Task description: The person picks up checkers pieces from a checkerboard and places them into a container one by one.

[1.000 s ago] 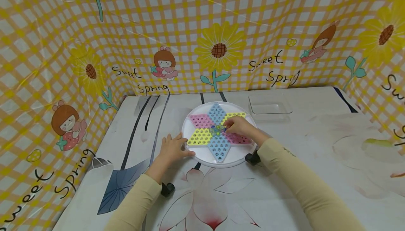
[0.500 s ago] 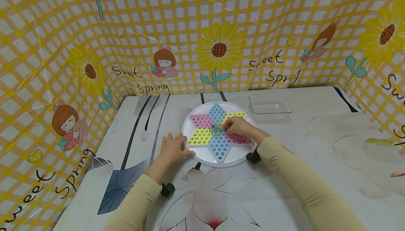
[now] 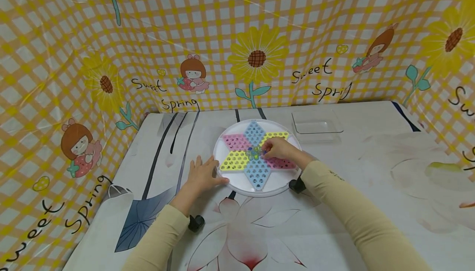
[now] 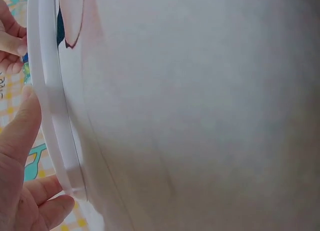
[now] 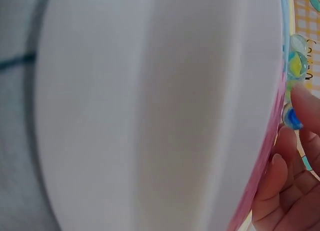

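Note:
A round white Chinese checkers board [image 3: 231, 182] lies on the table, its star in blue, pink and yellow. Glass marbles [image 3: 254, 153] are clustered at the star's centre. My right hand [image 3: 281, 149] is over the board just right of that cluster, fingers bent. In the right wrist view, a blue marble [image 5: 293, 118] sits at its thumb and fingertips, beside clear and yellow-green marbles [image 5: 297, 65]. My left hand [image 3: 200, 176] rests at the board's left rim with fingers spread. Up close, its thumb [image 4: 25, 123] lies along the white rim [image 4: 50, 91].
Behind the board to the right stands a clear plastic box [image 3: 317, 127]. The table [image 3: 371, 172] wears a flower-printed cover. A checkered sheet [image 3: 222, 23] with sunflowers rises around the back and sides.
Very little differs. My right hand stays at the marbles with small finger shifts, and the left hand keeps its place on the rim.

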Available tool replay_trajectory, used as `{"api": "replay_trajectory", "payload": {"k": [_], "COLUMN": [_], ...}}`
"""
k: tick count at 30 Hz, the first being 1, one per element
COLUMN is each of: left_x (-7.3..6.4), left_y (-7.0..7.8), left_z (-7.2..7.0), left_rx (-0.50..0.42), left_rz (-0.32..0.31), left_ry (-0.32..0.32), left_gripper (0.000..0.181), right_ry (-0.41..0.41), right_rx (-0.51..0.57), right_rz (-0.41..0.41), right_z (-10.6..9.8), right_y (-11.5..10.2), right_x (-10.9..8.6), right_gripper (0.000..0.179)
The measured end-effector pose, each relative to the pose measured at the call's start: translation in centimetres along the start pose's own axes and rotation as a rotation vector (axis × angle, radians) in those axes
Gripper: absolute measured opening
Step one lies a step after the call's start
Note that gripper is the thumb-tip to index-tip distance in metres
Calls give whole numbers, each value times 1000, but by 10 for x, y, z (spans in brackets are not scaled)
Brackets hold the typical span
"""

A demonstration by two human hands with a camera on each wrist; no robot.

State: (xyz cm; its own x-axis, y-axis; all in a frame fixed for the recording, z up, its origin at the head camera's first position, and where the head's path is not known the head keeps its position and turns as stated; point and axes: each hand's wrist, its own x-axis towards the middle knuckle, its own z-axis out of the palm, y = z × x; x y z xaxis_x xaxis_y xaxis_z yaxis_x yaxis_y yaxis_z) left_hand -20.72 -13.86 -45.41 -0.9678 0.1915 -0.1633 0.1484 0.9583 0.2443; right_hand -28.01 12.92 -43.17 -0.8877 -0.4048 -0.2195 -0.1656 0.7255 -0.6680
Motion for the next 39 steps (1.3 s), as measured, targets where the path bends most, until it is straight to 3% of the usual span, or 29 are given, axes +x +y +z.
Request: {"api": "replay_trajectory", "payload": {"k": [16,30,39], "left_x": [1,1,0], "left_y": [0,-1,-1], "left_z": [-5,-4,-3], "left_rx": [-17,-42,-30], "left_rz": [15,23,22], "left_ry": [2,14,12], "left_gripper": [77,77,77], "right_ry": [2,24,98], "right_rx": [58,77,58], "right_rz": [18,-78,-67], "right_z": [-11,-57,-90], "right_y": [1,-2,4], "right_x": [-2,-9,-16], "right_gripper": [21,28,27]}}
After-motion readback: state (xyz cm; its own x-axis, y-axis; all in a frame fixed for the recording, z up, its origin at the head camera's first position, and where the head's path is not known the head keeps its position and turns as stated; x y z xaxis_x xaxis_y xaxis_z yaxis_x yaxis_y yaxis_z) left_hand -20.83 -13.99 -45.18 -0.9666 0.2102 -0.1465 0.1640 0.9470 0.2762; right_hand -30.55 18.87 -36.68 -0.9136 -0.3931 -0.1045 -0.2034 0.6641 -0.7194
